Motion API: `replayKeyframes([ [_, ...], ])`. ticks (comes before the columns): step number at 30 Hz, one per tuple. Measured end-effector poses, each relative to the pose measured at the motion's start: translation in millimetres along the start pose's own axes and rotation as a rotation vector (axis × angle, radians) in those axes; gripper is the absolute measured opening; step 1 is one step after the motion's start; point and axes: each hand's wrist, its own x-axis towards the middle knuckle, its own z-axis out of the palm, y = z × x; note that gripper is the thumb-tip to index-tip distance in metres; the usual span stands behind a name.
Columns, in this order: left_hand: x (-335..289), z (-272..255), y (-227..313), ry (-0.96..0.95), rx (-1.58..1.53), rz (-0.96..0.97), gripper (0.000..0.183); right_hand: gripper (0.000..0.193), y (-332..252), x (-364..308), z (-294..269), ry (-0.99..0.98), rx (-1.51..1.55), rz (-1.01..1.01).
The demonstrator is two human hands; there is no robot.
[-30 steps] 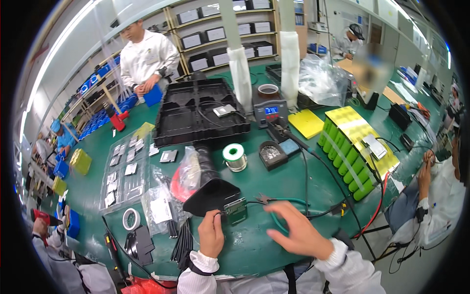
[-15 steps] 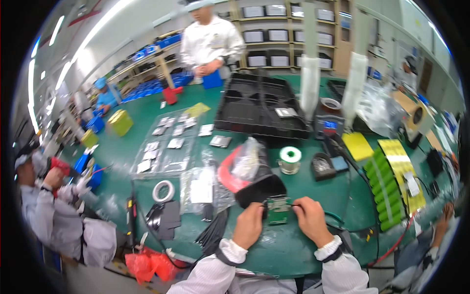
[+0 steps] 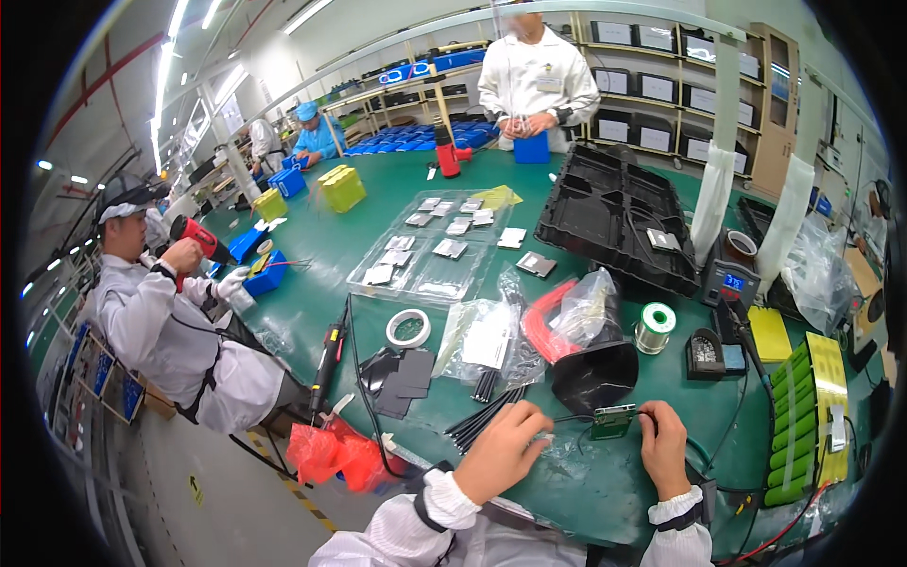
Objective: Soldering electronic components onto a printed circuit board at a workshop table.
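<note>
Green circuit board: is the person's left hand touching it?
No, a strip of green bench shows between the left hand and the green circuit board.

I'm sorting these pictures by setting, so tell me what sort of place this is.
Most likely an electronics or battery assembly workshop: at the green workbench are a circuit board, a spool of wire and a pack of green cells.
</note>
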Motion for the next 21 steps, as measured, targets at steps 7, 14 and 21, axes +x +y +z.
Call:
replayKeyframes([
  [7, -43.8, -68.4, -31.0, 0.148, -0.071, -0.257, 0.014, 0.007, 1.2, -2.0, 0.7, -0.046, -0.064, -0.057],
  [14, -60.2, -107.6, -118.2, 0.355, 0.088, -0.406, 0.017, 0.007, -6.1, -5.0, -5.0, -0.082, -0.007, 0.008],
  [21, -31.1, -116.2, -154.6, 0.303, 0.117, -0.424, 0.020, 0.012, -21.6, -0.7, -21.4, -0.170, 0.009, 0.096],
])
